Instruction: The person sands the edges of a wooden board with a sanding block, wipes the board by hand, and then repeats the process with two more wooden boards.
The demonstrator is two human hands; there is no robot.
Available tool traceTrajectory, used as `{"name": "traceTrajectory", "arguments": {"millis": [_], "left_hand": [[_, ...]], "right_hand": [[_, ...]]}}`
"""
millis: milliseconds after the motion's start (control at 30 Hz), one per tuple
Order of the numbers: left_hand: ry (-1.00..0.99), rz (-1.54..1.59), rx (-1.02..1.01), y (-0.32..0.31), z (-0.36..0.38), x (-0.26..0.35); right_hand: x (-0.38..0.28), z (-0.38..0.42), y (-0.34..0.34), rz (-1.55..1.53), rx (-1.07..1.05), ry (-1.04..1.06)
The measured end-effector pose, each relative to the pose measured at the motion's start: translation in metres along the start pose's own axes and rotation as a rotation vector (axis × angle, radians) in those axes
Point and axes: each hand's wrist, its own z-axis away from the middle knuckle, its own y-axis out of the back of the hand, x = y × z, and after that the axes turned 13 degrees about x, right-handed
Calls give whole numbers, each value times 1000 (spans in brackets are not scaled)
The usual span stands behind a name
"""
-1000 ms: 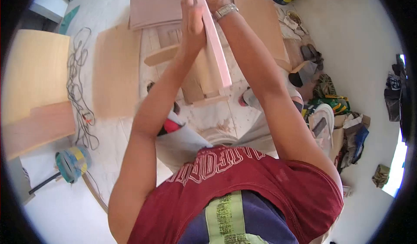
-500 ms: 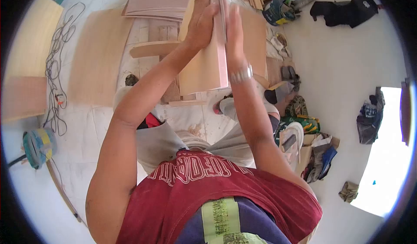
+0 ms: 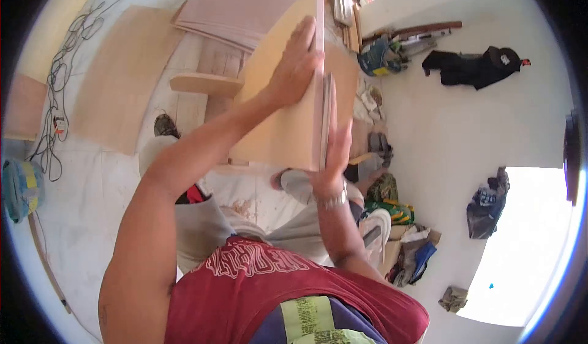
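Observation:
A pale yellow wooden panel (image 3: 272, 137) stands on its edge in front of me, its narrow pinkish edge turned up toward me. My left hand (image 3: 294, 67) grips it on the left face, with the fingertips and thumb at that edge. On the other side, my right hand (image 3: 335, 151) presses a thin, flat greyish block (image 3: 326, 120) against the panel, palm flat and fingers pointing away from me. The block's underside is hidden. A metal watch circles my right wrist.
Stacked pinkish boards (image 3: 236, 7) lie beyond the panel, and a rounded wooden piece (image 3: 205, 84) juts out at its left. A large plywood sheet (image 3: 122, 68) and a tangled cable (image 3: 58, 93) are on the floor at left. Bags and clothes (image 3: 413, 258) sit by the right wall.
My right hand has drawn back toward my body along the panel with the flat block. My left hand stays on the panel's face, slightly lower in view. The view has shifted right.

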Motion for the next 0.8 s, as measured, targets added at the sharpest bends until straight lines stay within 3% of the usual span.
{"name": "traceTrajectory", "arguments": {"millis": [33, 100, 133, 167, 200, 300, 400, 433, 500, 533, 600, 667, 700, 767, 800], "left_hand": [[47, -6, -14, 3, -1, 3], [131, -22, -39, 7, -1, 3], [175, -32, -56, 9, -3, 3], [287, 47, -36, 11, -9, 11], [200, 8, -42, 13, -10, 11], [-27, -46, -44, 4, -1, -3], [-192, -78, 13, -2, 3, -14], [-55, -53, 0, 1, 2, -1], [182, -5, -18, 2, -2, 10], [274, 16, -22, 2, -6, 7], [80, -2, -11, 4, 1, 2], [-58, -12, 35, 2, 0, -2], [-266, -82, 44, -2, 4, -17], [68, 51, 69, -6, -1, 0], [-2, -50, 29, -4, 1, 0]], "right_hand": [[22, -59, 18, 82, 47, 55], [-26, -99, -79, 81, -70, 177], [-31, -148, -96, 0, -216, 132], [-40, -182, -114, -32, -218, 117], [-46, -208, -128, -65, -204, 101], [-28, -275, -123, 83, -78, 401], [-43, -182, -118, 50, -94, 307], [-35, -157, -102, -77, -197, 165], [-22, -99, -69, 109, -46, 231], [-21, -59, -56, 123, -39, 158], [-23, 26, -45, -75, -61, -59], [2, 66, -15, 116, 16, 90], [8, 75, -6, 160, 37, 118], [-13, 77, -12, 33, 16, -9], [-24, 64, -27, 14, 48, -8]]}}
